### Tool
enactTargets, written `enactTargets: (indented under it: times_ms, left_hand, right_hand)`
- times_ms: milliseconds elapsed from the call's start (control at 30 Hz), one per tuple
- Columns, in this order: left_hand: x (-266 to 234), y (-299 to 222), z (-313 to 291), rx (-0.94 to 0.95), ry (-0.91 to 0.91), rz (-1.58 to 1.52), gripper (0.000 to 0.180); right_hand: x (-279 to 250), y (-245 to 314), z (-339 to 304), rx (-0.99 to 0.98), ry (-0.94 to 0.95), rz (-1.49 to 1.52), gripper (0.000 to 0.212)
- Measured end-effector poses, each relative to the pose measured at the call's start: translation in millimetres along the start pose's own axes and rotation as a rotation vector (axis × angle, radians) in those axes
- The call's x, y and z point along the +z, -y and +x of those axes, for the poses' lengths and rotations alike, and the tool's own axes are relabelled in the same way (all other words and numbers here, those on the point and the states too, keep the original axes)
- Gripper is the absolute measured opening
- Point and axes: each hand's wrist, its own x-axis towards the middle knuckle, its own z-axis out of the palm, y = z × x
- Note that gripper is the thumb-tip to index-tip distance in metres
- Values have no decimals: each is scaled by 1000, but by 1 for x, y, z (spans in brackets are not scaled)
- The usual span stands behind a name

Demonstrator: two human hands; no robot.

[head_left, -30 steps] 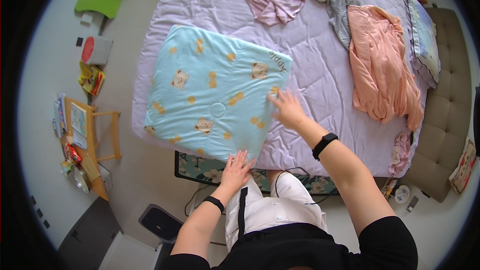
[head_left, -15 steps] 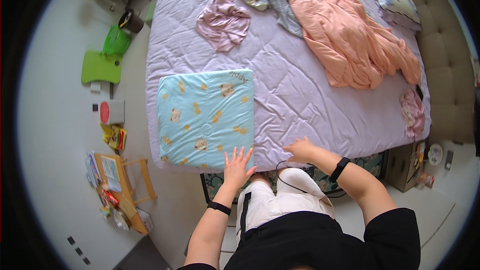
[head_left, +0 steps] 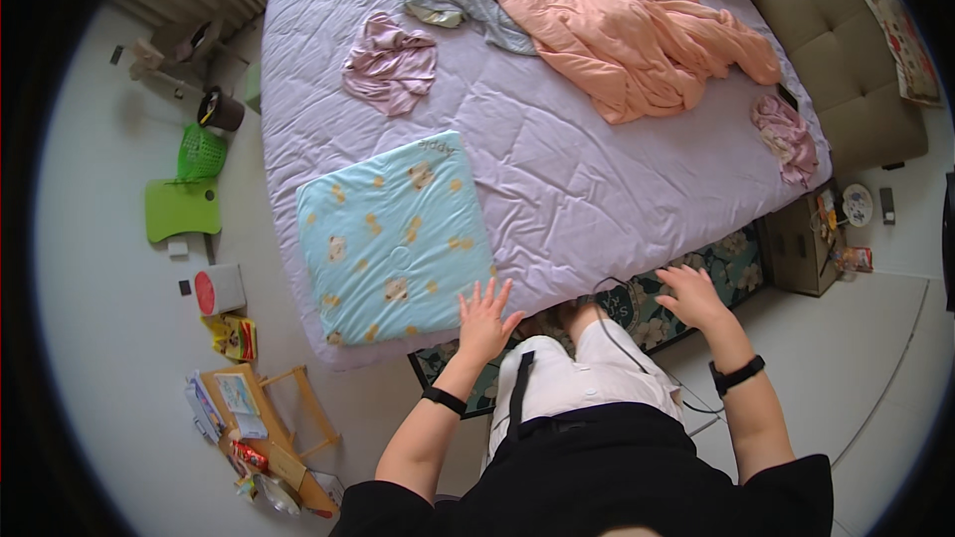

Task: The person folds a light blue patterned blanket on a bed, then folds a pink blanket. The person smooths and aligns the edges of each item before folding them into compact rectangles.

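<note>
Head view: folded blue quilt (head_left: 396,239) at centre left, laid flat and square near the foot edge of the bed (head_left: 557,189), padded and soft, printed with small yellow figures. Left hand (head_left: 484,318) spread open, fingertips just at the quilt's lower right corner, gripping nothing. Right hand (head_left: 693,296) open too, hovering off the bed edge at lower right, empty. Crumpled peach garment (head_left: 637,40) at upper right, pink top (head_left: 390,65) upper centre, both loose and wrinkled.
</note>
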Motion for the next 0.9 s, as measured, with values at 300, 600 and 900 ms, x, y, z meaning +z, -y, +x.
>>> enactTargets:
  times_ms: [300, 600, 900]
  left_hand:
    - [-7, -63, 13, -11, -97, -38, 68]
    - [30, -169, 40, -164, -207, 50, 66]
    - [60, -272, 31, -329, -334, 27, 64]
  right_hand:
    - [-4, -45, -33, 50, -74, 207, 53]
    - [-21, -195, -18, 19, 6, 52, 55]
    - [-75, -303, 13, -139, -68, -100, 56]
